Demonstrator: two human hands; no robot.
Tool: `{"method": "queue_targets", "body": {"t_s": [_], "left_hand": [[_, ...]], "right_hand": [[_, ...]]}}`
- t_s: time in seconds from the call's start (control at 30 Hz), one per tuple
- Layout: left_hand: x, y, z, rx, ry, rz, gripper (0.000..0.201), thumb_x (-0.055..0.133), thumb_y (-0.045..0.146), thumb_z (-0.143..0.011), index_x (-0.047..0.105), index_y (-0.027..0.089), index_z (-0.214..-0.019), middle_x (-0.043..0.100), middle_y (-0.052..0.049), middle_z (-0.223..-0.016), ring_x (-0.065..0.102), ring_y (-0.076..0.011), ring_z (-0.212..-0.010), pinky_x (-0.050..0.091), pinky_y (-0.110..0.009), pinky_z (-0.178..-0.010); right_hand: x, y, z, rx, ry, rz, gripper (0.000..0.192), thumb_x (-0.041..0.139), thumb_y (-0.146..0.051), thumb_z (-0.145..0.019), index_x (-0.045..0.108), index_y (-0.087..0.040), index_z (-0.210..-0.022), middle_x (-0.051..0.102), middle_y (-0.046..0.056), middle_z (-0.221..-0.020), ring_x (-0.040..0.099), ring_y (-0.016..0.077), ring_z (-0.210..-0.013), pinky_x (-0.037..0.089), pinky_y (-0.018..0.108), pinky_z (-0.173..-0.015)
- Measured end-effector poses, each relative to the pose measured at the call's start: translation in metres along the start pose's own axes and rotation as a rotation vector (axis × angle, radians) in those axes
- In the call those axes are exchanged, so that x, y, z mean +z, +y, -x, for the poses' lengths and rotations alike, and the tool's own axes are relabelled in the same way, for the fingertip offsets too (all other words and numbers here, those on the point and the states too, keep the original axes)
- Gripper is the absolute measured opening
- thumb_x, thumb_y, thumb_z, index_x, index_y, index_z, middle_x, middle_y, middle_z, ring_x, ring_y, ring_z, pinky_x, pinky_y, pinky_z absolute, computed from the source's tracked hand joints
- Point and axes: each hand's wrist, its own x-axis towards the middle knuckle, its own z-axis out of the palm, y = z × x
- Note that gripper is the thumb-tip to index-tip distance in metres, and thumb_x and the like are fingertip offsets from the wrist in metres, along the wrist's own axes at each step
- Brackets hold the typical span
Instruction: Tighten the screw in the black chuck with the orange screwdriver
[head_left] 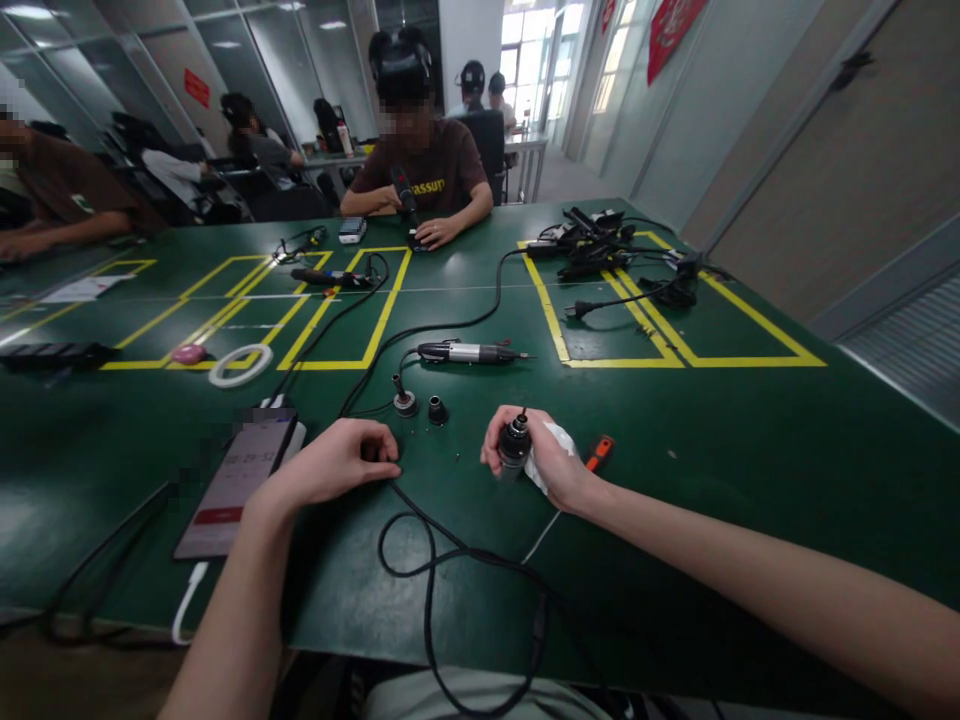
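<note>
My right hand (551, 460) is wrapped round an electric screwdriver (514, 440). Its black nose and bit point up towards me, and most of its body is hidden by my fingers. A crumpled piece of white paper or cloth (561, 437) is between it and my palm. My left hand (349, 460) rests on the table, its fingers curled and thumb close to the fingertips; anything between them is too small to make out. Just beyond it stand a black cone-shaped cap (437, 410) and a round metal part with a stem (404, 400). Several tiny pieces lie nearby.
Another electric screwdriver (469, 352) lies ahead. An orange-handled tool (600, 453) is behind my right wrist. A phone (240, 485) stands left, near a white tape ring (240, 366). A black cable (427, 530) loops in front. Cables pile (592, 240) far right; a co-worker (420, 150) sits opposite.
</note>
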Motion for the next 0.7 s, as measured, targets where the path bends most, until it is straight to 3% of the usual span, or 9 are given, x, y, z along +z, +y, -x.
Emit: {"method": "queue_targets", "body": {"t_s": [0.13,0.3,0.43,0.53,0.7], "left_hand": [[0.004,-0.008,-0.01,0.054,-0.002,0.056,0.041,0.072,0.055,-0.078,0.072,0.014,-0.075,0.065,-0.001,-0.069,0.054,-0.011,-0.064,0.041,-0.02,-0.06],[0.021,-0.007,-0.022,0.201,0.1,0.035,0.033,0.072,0.046,-0.084,0.076,0.014,-0.079,0.064,0.0,-0.067,0.051,-0.0093,-0.062,0.04,-0.019,-0.06],[0.039,0.011,-0.024,0.363,0.253,-0.029,0.023,0.068,0.035,-0.093,0.078,0.016,-0.085,0.072,-0.003,-0.079,0.061,-0.0113,-0.074,0.044,-0.021,-0.07],[0.054,0.028,-0.02,0.488,0.358,-0.073,0.025,0.062,0.032,-0.099,0.076,0.016,-0.086,0.071,-0.003,-0.077,0.059,-0.0099,-0.071,0.043,-0.021,-0.068],[0.087,0.05,-0.008,0.682,0.402,-0.212,0.039,0.054,0.036,-0.103,0.066,0.015,-0.071,0.065,-0.002,-0.065,0.057,-0.0096,-0.063,0.041,-0.023,-0.063]], "right_hand": [[-0.001,0.001,-0.001,-0.002,-0.001,0.009,0.039,0.069,-0.052,-0.086,0.068,-0.019,-0.064,0.065,0.003,-0.053,0.062,0.0184,-0.054,0.053,0.027,-0.052],[-0.001,0.002,-0.001,0.0,0.003,0.015,0.043,0.07,-0.057,-0.085,0.067,-0.02,-0.064,0.066,0.003,-0.054,0.061,0.0178,-0.052,0.052,0.028,-0.051],[-0.001,0.003,-0.001,-0.015,0.006,0.022,0.043,0.068,-0.054,-0.088,0.066,-0.019,-0.064,0.068,0.004,-0.058,0.059,0.0166,-0.051,0.051,0.028,-0.053],[-0.003,0.0,-0.001,-0.02,-0.006,0.037,0.042,0.064,-0.052,-0.091,0.067,-0.019,-0.065,0.068,0.004,-0.059,0.061,0.0177,-0.055,0.051,0.029,-0.057],[-0.005,-0.008,-0.003,-0.018,-0.04,0.056,0.038,0.064,-0.049,-0.088,0.07,-0.018,-0.068,0.07,0.005,-0.063,0.063,0.0188,-0.06,0.051,0.029,-0.059]]}}
